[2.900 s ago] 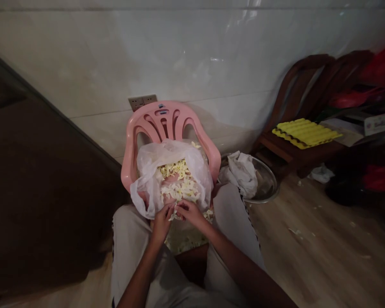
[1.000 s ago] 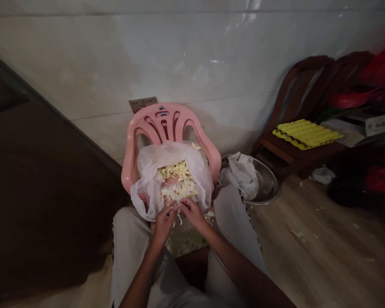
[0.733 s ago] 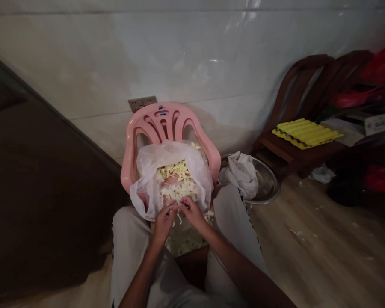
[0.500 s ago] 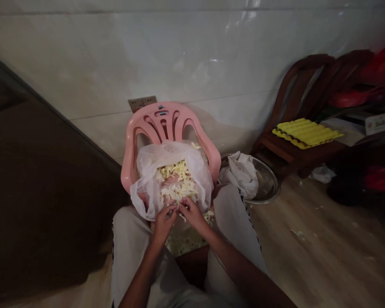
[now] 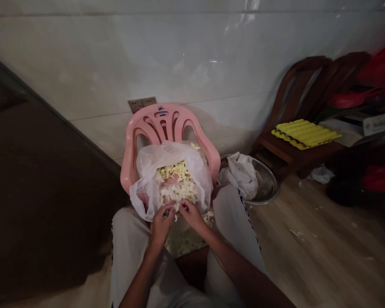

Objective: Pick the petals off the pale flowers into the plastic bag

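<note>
Facing a tiled wall (image 5: 179, 55), a pink plastic armchair (image 5: 162, 119) stands at 12 o'clock from the hands, a steel basin (image 5: 266, 184) at 2 o'clock. Pale yellow shreds (image 5: 176, 190) fill a plastic bag (image 5: 147, 179) on the seat. At the bag's near edge, the left hand (image 5: 162, 226) and right hand (image 5: 192, 216) almost meet, fingers (image 5: 167, 215) curled among the shreds; whether they clamp any is hidden.

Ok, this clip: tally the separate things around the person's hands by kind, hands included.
Left hand: 1
Right hand: 1
Pink plastic armchair: 1
Clear plastic bag: 1
Metal basin: 1
Yellow moulded tray: 1
Total: 6
</note>
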A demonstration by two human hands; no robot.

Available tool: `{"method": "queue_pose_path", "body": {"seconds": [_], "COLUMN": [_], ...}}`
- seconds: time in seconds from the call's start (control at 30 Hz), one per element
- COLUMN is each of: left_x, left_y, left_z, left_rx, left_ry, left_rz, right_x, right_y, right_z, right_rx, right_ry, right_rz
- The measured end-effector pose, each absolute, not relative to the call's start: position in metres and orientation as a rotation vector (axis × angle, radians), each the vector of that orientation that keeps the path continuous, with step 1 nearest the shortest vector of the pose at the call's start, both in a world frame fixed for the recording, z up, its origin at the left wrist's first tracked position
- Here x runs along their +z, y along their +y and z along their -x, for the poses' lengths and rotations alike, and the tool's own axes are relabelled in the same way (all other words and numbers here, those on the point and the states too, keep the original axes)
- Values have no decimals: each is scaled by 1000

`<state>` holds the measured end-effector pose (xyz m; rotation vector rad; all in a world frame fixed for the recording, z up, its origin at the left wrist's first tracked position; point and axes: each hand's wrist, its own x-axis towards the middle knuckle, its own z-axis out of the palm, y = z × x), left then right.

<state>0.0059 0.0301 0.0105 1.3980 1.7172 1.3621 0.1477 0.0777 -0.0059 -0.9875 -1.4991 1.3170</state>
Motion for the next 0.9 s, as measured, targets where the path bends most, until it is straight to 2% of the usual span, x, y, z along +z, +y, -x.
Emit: {"method": "queue_pose_path", "body": {"seconds": [0.3,0.43,0.9], "left_x": [11,14,10], "left_y": [35,36,31], "left_z": [22,29,4], "left_rx": [1797,1879,1393], "left_ry": [1950,1941,1805], "left_rz": [-614,-477,-1248], "right_x": [-12,-12,-9], "right_y": [89,97,85], "right_z": [-160,-167,-154], "right_rx": [1117,1073,1352], "right_ry": [-1346,-1196,-1392], "right_rz": [1255,1276,1035]}}
